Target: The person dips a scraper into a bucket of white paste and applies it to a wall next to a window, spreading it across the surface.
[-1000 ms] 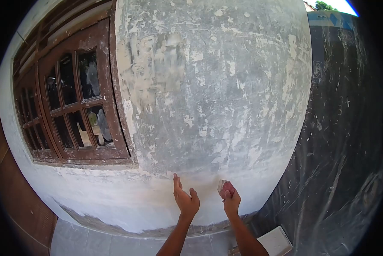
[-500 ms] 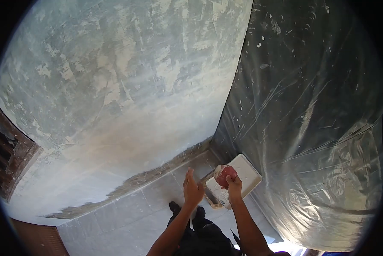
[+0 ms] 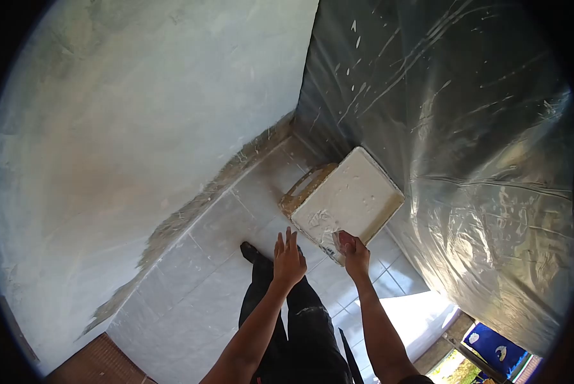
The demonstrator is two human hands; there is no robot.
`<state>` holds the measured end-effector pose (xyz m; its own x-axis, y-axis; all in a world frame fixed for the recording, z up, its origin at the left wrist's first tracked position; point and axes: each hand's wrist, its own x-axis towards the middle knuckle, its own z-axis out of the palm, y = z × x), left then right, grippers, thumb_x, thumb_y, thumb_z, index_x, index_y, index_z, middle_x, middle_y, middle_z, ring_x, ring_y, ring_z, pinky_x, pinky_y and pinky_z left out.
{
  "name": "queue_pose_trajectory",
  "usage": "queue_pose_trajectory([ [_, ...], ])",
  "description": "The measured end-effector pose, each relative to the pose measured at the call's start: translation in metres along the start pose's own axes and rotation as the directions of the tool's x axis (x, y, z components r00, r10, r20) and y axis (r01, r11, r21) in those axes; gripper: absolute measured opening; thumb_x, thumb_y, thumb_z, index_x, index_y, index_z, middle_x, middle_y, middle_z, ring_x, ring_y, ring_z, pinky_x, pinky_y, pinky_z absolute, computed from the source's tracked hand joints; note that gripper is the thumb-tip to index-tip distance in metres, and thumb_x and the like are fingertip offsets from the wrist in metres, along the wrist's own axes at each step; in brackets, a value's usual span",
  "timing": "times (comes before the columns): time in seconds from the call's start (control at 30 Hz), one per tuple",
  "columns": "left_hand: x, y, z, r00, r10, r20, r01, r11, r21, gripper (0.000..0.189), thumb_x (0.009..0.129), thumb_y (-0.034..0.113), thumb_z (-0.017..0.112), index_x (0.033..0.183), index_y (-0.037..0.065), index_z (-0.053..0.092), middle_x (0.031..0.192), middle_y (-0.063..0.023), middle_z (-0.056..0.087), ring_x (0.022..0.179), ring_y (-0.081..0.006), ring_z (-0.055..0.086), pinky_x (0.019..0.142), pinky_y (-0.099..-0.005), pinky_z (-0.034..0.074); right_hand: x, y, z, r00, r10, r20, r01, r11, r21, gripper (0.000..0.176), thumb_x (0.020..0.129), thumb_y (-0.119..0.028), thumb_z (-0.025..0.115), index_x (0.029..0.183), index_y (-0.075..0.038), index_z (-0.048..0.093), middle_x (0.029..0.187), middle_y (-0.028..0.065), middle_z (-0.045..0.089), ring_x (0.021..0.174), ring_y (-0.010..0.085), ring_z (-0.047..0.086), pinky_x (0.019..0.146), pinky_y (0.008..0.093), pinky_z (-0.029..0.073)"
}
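My right hand [image 3: 357,257] is closed around a small red scraper [image 3: 346,240] with whitish smears, partly hidden by the fingers. It is held over the near corner of a rectangular tray [image 3: 385,175], overlapping the corner in this view. White putty [image 3: 351,198] fills the tray, smooth at the far end and ruffled near the scraper. To the left, my left hand [image 3: 290,261] hovers with nothing in it, fingers stretched up and apart, just short of the tray's left corner.
On the left rises a whitish wall [image 3: 146,115] with a rough, bare strip [image 3: 220,176] along its foot. Shiny plastic sheeting [image 3: 472,173] covers the right side. Grey tiles [image 3: 197,275] make up the floor, where my dark shoe [image 3: 250,251] stands. A blue patterned thing [image 3: 497,349] shows at lower right.
The view has tipped down and closer, so the tray looks larger and higher. My right hand has lowered the scraper to the tray's near corner; my left hand's fingers have spread.
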<state>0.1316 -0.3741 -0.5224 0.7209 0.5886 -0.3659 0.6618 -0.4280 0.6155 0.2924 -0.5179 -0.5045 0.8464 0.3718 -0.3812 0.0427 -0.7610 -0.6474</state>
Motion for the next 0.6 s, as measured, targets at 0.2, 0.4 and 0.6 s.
queue_pose_trajectory([
  [0.2, 0.024, -0.017, 0.029, 0.995, 0.096, 0.028, -0.097, 0.993, 0.063, 0.081, 0.085, 0.002, 0.061, 0.158, -0.003, 0.026, 0.169, -0.0261, 0.021, 0.155, -0.0546, 0.014, 0.125, -0.0632, 0.018, 0.037, 0.007, 0.032, 0.98, -0.048, 0.193, 0.06, 0.996, -0.058, 0.023, 0.097, -0.007, 0.062, 0.119, -0.001, 0.064, 0.11, 0.0227, 0.075, 0.103, 0.0415, 0.071, 0.09, 0.0456, 0.054],
  [0.4, 0.03, -0.028, 0.041, 0.99, 0.137, 0.04, -0.141, 0.981, 0.129, 0.088, 0.083, 0.001, 0.061, 0.161, -0.002, 0.021, 0.172, -0.0247, 0.015, 0.157, -0.0549, 0.005, 0.126, -0.0652, 0.011, 0.06, -0.002, 0.041, 0.96, -0.15, 0.235, 0.156, 0.988, -0.006, 0.022, 0.094, 0.003, 0.061, 0.115, -0.002, 0.063, 0.114, 0.021, 0.074, 0.107, 0.0451, 0.069, 0.088, 0.0473, 0.055],
  [0.6, 0.03, -0.042, 0.048, 0.987, 0.143, 0.075, -0.157, 0.959, 0.236, 0.095, 0.083, 0.007, 0.063, 0.164, -0.003, 0.013, 0.172, -0.0262, 0.008, 0.156, -0.0572, -0.001, 0.125, -0.0688, 0.006, 0.069, 0.01, 0.052, 0.956, -0.108, 0.271, 0.16, 0.971, -0.178, 0.025, 0.091, -0.001, 0.064, 0.116, -0.002, 0.063, 0.106, 0.0263, 0.072, 0.103, 0.0489, 0.067, 0.086, 0.0536, 0.053],
])
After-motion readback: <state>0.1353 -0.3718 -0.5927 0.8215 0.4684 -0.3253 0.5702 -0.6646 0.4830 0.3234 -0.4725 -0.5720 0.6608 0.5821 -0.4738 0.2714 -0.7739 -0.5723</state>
